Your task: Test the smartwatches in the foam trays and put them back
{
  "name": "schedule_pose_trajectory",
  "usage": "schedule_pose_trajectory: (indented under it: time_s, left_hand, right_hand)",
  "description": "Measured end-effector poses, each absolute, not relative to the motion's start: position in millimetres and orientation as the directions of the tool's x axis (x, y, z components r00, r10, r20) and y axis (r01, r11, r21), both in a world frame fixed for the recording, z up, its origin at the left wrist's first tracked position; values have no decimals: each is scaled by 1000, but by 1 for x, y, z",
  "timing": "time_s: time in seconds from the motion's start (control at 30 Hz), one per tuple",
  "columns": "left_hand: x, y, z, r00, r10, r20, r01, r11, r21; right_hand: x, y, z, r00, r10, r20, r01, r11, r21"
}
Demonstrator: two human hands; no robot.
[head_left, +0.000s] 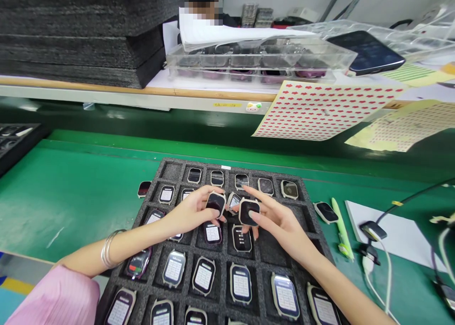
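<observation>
My left hand (194, 207) grips a strapless smartwatch (215, 203) with a dark screen, thumb on its lower edge. A second dark-screened smartwatch (247, 210) is pinched in my right hand (282, 223), the thumb lying over its screen. Both are held just above a black foam tray (221, 280). Between them a tilted watch (234, 201) shows a lit screen; whether a finger touches it I cannot tell. Directly below, a watch (242, 238) with white text on black sits in its compartment. Several other watches fill the tray, many with lit white screens, the back row dark.
A loose watch (326, 212) and a green pen (341, 230) lie right of the tray, near white paper (391, 235) and cables (387, 268). Another watch (144, 189) lies left. Above, a shelf carries foam stacks (71, 36), clear plastic trays (263, 59) and a phone (366, 52). A person sits beyond.
</observation>
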State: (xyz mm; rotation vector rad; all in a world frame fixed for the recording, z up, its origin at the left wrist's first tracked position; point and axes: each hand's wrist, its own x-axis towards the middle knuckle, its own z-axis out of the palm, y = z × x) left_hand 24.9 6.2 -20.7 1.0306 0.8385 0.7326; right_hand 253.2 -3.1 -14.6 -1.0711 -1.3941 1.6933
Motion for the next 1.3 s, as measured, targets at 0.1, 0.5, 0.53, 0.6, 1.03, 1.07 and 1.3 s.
schedule_pose_trajectory:
  time_s: [0.1, 0.5, 0.53, 0.6, 1.03, 1.07, 1.3]
  left_hand:
    - [25, 6, -23, 459, 856, -236, -34, 283, 959]
    - [19, 0, -24, 477, 872, -108, 195, 14, 981]
    - [19, 0, -23, 471, 877, -99, 197, 5, 980]
    - [19, -1, -23, 449, 891, -73, 188, -14, 982]
    - [19, -2, -24, 454, 890, -33, 97, -13, 995]
    - [19, -2, -25, 454, 890, -32, 97, -14, 995]
    - [20, -2, -29, 454, 890, -35, 118, -21, 993]
  right_hand:
    - [253, -3, -15, -504, 851, -148, -81, -217, -973]
    - [255, -2, -16, -463, 867, -183, -133, -273, -953]
    - [255, -2, -16, -459, 869, -186, -141, -277, -950]
    - [255, -1, -14, -462, 867, -189, -173, -297, -939]
    - [257, 1, -11, -475, 865, -160, -288, -325, -901]
    - [257, 1, -11, -484, 861, -158, -295, -331, -896]
    - [261, 3, -15, -511, 850, -125, -308, -317, -897]
